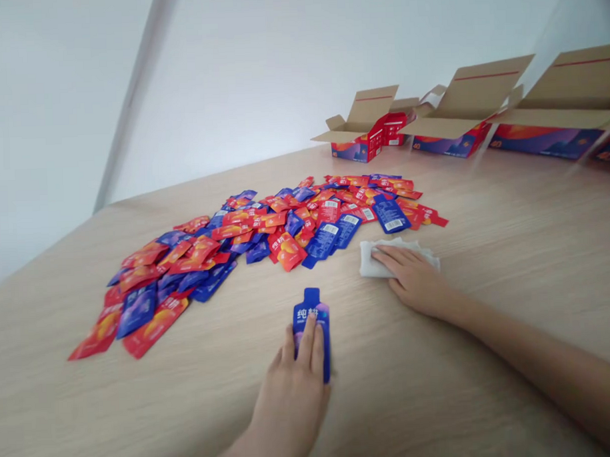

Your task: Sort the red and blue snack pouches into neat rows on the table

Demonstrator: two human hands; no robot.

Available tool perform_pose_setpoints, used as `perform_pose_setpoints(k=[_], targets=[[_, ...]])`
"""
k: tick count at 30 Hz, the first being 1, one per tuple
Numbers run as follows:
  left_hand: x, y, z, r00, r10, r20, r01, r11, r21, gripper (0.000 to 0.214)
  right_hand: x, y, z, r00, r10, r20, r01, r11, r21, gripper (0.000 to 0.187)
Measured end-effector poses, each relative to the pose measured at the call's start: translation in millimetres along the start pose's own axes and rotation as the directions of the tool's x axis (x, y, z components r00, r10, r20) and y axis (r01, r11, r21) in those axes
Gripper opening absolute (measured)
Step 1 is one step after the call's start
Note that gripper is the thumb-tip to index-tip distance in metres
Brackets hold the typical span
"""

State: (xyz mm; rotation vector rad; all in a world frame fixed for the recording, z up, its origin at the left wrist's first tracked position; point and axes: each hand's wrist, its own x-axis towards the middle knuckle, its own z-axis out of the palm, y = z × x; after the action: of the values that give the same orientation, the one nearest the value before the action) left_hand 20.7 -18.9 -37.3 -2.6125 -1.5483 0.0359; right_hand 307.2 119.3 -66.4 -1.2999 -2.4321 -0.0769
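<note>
Blue foil gel sachet (311, 335) lies flat on the pale wood-grain tabletop (441, 397), its narrow spout pointing away from the person and its printed face up. Its lower half sits beneath the left hand (288, 396), whose fingers (305, 342) rest on the printed face, slightly spread and pressing down rather than pinching. Two fingers clearly lie across the sachet, with a third just beside its left edge; the hand hides the rest of the face. This one sachet lies alone, well apart from a sprawling pile of red-orange and blue foil sachets (265, 230) spread across the tabletop beyond it. The pile holds too many overlapping sachets to count exactly. The right hand (411, 281) lies palm-down on one crumpled white cloth (371, 259), its fingers (391, 259) pressed together and extended over the fabric, gripping nothing. That cloth sits just beside the pile's nearest blue sachets, without touching them. Farther back along the tabletop's far edge stand at least four open cardboard cartons (452, 145) printed in red and blue, their flaps raised; the rightmost runs out of view.
</note>
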Motion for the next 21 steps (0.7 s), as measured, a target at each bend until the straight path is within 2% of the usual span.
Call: perform_pose_setpoints(k=[2,3,5,6,7,9,11,12,15,18,21], targets=[[-3,5,-23.0,0.998,0.015,0.060,-0.009,0.995,-0.101,0.071,0,1,0,1.000,0.000,0.004,0.000,1.000,-0.015,0.053],[1,2,-38.1,0.996,0.034,0.078,-0.023,0.989,-0.144,0.070,-1,2,1,1.000,0.000,0.007,0.000,1.000,-0.020,0.053],[13,-13,-62.9,0.993,0.111,0.041,-0.100,0.972,-0.212,0.052,-1,5,1,1.000,-0.001,0.012,0.001,1.000,-0.029,0.053],[20,-23,-68.6,0.989,0.145,-0.005,-0.142,0.961,-0.235,0.044,-1,6,1,1.000,-0.007,0.013,0.007,0.999,-0.034,0.053],[27,-32,-68.8,0.978,0.203,-0.041,-0.206,0.943,-0.263,0.040,-1,7,2,1.000,-0.012,0.013,0.012,0.999,-0.038,0.053],[37,-45,-54.7,0.937,0.346,-0.052,-0.344,0.884,-0.318,0.045,0,7,2,1.000,-0.015,0.012,0.016,0.999,-0.045,0.053],[41,-46,-32.2,0.897,0.441,-0.021,-0.422,0.843,-0.334,0.054,1,6,0,1.000,-0.007,0.015,0.007,0.999,-0.048,0.052],[40,-42,-22.4,0.894,0.448,-0.008,-0.427,0.846,-0.320,0.056,2,6,0,1.000,-0.002,0.019,0.003,0.999,-0.047,0.051],[32,-20,-10.2,0.942,0.334,-0.035,-0.335,0.922,-0.193,0.048,4,4,-3,1.000,0.008,0.022,-0.007,0.999,-0.044,0.051],[19,2,-19.1,0.982,0.184,-0.045,-0.185,0.982,-0.022,0.030,5,4,-4,1.000,0.016,0.019,-0.015,0.999,-0.048,0.051],[11,11,-27.5,0.992,0.123,-0.012,-0.123,0.991,0.044,0.019,5,7,-3,0.999,0.012,0.033,-0.010,0.998,-0.055,0.051]])
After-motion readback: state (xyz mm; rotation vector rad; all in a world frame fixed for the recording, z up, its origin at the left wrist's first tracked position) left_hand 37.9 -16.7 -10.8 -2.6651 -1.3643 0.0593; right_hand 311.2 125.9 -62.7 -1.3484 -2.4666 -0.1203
